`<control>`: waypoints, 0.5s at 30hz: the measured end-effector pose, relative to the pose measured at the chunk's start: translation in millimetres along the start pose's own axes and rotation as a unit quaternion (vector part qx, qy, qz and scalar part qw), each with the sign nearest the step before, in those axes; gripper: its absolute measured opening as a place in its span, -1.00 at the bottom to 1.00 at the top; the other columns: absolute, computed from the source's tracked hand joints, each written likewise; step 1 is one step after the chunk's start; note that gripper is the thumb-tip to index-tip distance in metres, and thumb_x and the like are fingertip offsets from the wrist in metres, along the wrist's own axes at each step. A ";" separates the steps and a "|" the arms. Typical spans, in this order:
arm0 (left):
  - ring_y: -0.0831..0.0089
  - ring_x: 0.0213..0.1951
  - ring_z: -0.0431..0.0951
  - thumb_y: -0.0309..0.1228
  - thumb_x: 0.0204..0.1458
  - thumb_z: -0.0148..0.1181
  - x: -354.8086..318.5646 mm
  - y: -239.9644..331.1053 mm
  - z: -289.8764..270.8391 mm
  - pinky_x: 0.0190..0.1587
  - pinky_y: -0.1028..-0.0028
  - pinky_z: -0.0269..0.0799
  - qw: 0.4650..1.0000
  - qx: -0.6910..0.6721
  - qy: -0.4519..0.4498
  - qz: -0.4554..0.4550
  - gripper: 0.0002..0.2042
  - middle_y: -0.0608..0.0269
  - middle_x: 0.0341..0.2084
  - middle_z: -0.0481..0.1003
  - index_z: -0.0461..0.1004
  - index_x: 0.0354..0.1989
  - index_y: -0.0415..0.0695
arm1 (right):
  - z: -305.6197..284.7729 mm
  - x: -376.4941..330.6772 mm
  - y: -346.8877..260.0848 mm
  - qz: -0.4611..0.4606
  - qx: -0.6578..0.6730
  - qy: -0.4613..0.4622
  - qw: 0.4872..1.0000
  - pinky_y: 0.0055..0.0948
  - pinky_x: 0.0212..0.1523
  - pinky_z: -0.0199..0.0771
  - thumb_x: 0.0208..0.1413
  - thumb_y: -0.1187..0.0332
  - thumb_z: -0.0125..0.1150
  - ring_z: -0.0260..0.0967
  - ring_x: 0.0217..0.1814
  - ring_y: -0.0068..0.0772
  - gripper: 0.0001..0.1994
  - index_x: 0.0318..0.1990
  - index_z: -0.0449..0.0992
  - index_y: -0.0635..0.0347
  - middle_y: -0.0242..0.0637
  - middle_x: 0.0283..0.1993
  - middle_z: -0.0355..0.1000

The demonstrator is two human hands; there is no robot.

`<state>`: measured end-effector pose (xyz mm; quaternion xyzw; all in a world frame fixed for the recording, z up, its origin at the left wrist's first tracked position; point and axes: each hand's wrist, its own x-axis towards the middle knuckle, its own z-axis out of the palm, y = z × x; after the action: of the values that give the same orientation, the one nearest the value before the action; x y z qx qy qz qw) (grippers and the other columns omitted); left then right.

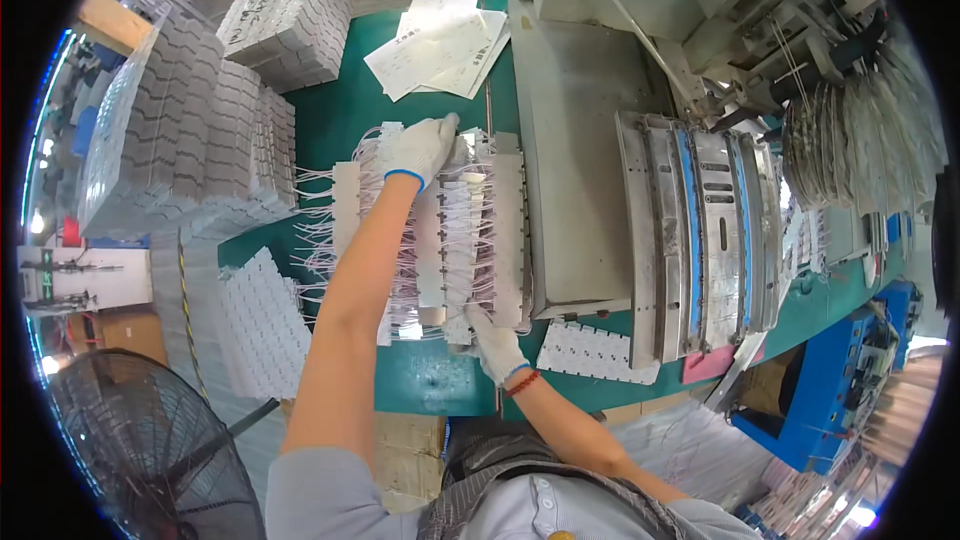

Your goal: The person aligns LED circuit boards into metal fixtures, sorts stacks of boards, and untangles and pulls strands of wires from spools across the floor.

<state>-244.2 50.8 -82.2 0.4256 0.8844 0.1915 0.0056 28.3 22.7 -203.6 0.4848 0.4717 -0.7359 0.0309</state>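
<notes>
Strips of small white modules joined by thin pale wires (pixel 470 230) lie in rows on a green table (pixel 330 120). My left hand (pixel 420 147), in a white glove with a blue cuff, reaches to the far end of the rows and grips a strip there. My right hand (pixel 497 345), gloved the same way with a red band at the wrist, pinches the near end of a strip at the table's front edge.
Tall stacks of white module trays (pixel 190 140) stand at the left, with another stack (pixel 290 20) behind. Loose papers (pixel 440 45) lie at the back. A grey metal machine (pixel 690 230) fills the right side. A black fan (pixel 140 450) stands at the lower left.
</notes>
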 end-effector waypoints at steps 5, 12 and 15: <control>0.15 -0.14 0.42 -0.28 -0.04 0.04 -56.1 57.4 -38.2 -0.01 0.18 0.29 0.958 -0.016 0.238 0.157 -0.77 0.12 -0.25 0.47 0.48 -0.24 -0.10 | -36.3 41.0 43.1 -0.174 -0.029 0.029 0.984 -0.36 -0.25 0.46 0.12 0.04 0.09 0.38 -0.13 -0.37 -0.46 0.13 0.26 0.22 -0.22 -0.03 0.34; 0.20 -0.14 0.39 -0.32 -0.06 0.16 -102.2 29.8 -29.2 0.07 0.24 0.25 0.797 -0.284 0.531 -0.049 -0.73 0.13 -0.30 0.38 0.42 -0.18 -0.11 | -4.5 -51.5 24.4 -0.079 0.099 -0.083 0.988 -0.34 -0.46 0.51 0.23 0.13 -0.07 0.43 -0.34 -0.35 -0.72 -0.13 0.35 0.16 -0.29 -0.30 0.40; 0.48 -0.31 0.42 -0.24 0.05 0.09 -118.1 -33.4 -60.4 -0.07 0.52 0.32 0.517 -0.664 0.539 -0.045 -0.70 0.19 -0.34 0.46 0.43 -0.19 -0.23 | -4.1 -51.1 25.0 -0.107 0.096 -0.104 0.984 -0.39 -0.49 0.45 0.24 0.15 -0.09 0.44 -0.34 -0.32 -0.72 -0.20 0.32 0.20 -0.19 -0.35 0.45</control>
<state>-204.4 -77.3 -55.7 0.0738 0.3525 0.9149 -0.1824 70.6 -9.2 -182.5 0.3535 0.4420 -0.8232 -0.0460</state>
